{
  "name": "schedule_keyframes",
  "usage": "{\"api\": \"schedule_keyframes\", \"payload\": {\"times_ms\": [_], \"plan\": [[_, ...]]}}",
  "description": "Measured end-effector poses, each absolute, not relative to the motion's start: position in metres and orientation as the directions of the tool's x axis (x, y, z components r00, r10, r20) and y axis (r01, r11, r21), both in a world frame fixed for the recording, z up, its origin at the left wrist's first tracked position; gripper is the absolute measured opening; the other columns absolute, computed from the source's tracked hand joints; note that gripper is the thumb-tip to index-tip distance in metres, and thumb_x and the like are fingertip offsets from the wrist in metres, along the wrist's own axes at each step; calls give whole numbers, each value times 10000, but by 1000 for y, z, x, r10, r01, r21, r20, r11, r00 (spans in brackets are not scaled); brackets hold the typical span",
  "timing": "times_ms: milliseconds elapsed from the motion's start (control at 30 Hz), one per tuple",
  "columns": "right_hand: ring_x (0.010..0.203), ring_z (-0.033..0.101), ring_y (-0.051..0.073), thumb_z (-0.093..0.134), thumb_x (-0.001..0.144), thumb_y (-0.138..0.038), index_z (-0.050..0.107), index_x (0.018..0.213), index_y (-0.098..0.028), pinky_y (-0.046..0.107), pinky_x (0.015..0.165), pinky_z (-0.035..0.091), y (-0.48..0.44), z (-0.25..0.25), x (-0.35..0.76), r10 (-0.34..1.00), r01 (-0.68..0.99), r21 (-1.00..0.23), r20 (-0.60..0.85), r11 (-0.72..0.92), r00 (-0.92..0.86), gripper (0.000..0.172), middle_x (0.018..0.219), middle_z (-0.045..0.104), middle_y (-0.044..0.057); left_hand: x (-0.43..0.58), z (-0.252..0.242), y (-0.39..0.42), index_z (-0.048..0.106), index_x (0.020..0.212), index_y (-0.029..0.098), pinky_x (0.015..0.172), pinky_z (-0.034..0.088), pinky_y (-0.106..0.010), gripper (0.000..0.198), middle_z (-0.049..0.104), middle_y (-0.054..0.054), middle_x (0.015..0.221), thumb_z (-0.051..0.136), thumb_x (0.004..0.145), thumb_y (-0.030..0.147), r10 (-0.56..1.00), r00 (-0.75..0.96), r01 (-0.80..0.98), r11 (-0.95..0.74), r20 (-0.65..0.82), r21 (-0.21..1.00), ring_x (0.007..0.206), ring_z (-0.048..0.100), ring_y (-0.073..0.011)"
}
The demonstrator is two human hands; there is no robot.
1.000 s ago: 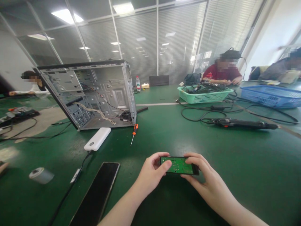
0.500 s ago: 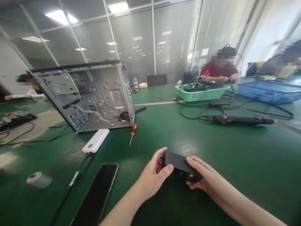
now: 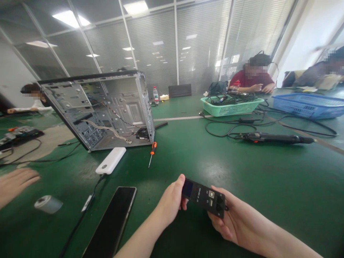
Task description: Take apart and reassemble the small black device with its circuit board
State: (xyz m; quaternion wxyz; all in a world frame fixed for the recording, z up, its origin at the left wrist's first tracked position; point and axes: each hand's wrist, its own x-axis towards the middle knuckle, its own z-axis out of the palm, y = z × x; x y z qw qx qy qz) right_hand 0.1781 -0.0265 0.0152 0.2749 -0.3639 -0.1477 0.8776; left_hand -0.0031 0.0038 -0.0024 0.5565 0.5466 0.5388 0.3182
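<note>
Between my two hands is a small black electronic box [image 3: 202, 200], its panel with a dark screen and several ports tilted up toward me. My left hand [image 3: 170, 200] grips the screen end, thumb on top and fingers curled beneath. At the other end, beside two round black fittings, my right hand [image 3: 232, 218] holds the box with fingers under its near side. The box is held over the green table [image 3: 172, 161]. To the left of my left hand lies a black smartphone [image 3: 111, 218].
An open computer case [image 3: 120, 107] stands at the back left, with an orange-handled screwdriver [image 3: 153, 150] and white power bank [image 3: 111, 160] before it. A co-worker's hand [image 3: 17, 184] is near a roll [image 3: 48, 204]. At right are an electric screwdriver [image 3: 274, 137], green basket [image 3: 231, 107] and blue basket [image 3: 303, 107].
The black box has been turned so its panel with screen and ports faces up. My left thumb has shifted onto its end. Another person's hand has entered at the left edge.
</note>
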Motion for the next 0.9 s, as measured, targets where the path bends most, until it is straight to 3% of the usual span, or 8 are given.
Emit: {"api": "schedule_keyframes", "payload": {"times_ms": [200, 333, 433, 533, 633, 733, 800, 900], "plan": [[484, 493, 79, 478, 918, -497, 462, 898, -143, 154, 438, 383, -22, 11, 185, 688, -384, -594, -454, -707, -566, 355, 779, 545, 16, -6, 3, 3, 506, 737, 184, 445, 341, -223, 660, 473, 45, 494, 222, 792, 777, 950, 243, 192, 150, -195, 970, 456, 474, -118], [486, 479, 64, 705, 720, -570, 450, 907, -158, 135, 436, 368, -17, 7, 185, 708, -386, -621, -426, -682, -564, 520, 758, 532, -9, -7, -2, 4, 486, 788, 183, 444, 354, -220, 638, 481, 51, 502, 256, 786, 778, 949, 244, 164, 160, -198, 973, 453, 484, -113], [479, 478, 57, 704, 697, -614, 432, 904, -161, 130, 442, 365, -17, 8, 183, 699, -370, -622, -441, -691, -563, 568, 722, 517, -18, -7, -3, 6, 482, 775, 182, 432, 354, -216, 624, 473, 57, 485, 264, 791, 767, 946, 242, 149, 182, -215, 972, 436, 480, -108], [512, 514, 68, 670, 718, -636, 420, 925, -160, 135, 478, 390, -18, 10, 183, 750, -327, -711, -424, -623, -507, 576, 709, 523, -12, -5, 0, 8, 483, 794, 183, 424, 354, -211, 594, 478, 60, 471, 288, 797, 744, 944, 239, 139, 198, -227, 970, 422, 476, -104], [534, 546, 94, 678, 720, -606, 392, 946, -175, 158, 493, 408, -20, 8, 186, 871, -188, -896, -311, -402, -382, 564, 709, 525, -14, -3, 2, 10, 499, 898, 180, 403, 339, -197, 540, 471, 74, 454, 377, 793, 695, 942, 244, 134, 202, -229, 970, 394, 453, -97], [576, 550, 113, 603, 802, -520, 404, 976, -171, 210, 534, 449, -20, 3, 193, 951, 19, -998, -67, -64, -303, 438, 782, 532, 14, -1, 1, 10, 496, 1075, 176, 403, 334, -185, 547, 519, 58, 544, 465, 781, 637, 946, 262, 112, 165, -189, 980, 423, 481, -93], [684, 565, 142, 536, 848, -396, 422, 1046, -178, 252, 608, 484, -21, 2, 198, 951, 222, -956, 123, 190, -282, 316, 866, 538, 43, 0, 1, 8, 467, 1166, 190, 431, 357, -188, 559, 564, 30, 675, 510, 782, 594, 955, 263, 79, 124, -141, 989, 482, 520, -92], [861, 565, 175, 470, 841, -207, 440, 1114, -224, 304, 725, 507, -22, 6, 203, 850, 508, -683, 398, 525, -344, 275, 1043, 514, 68, 0, 3, 3, 461, 1182, 203, 596, 458, -233, 556, 598, -27, 922, 662, 735, 465, 945, 322, 10, 54, -54, 998, 701, 601, -132]]}}
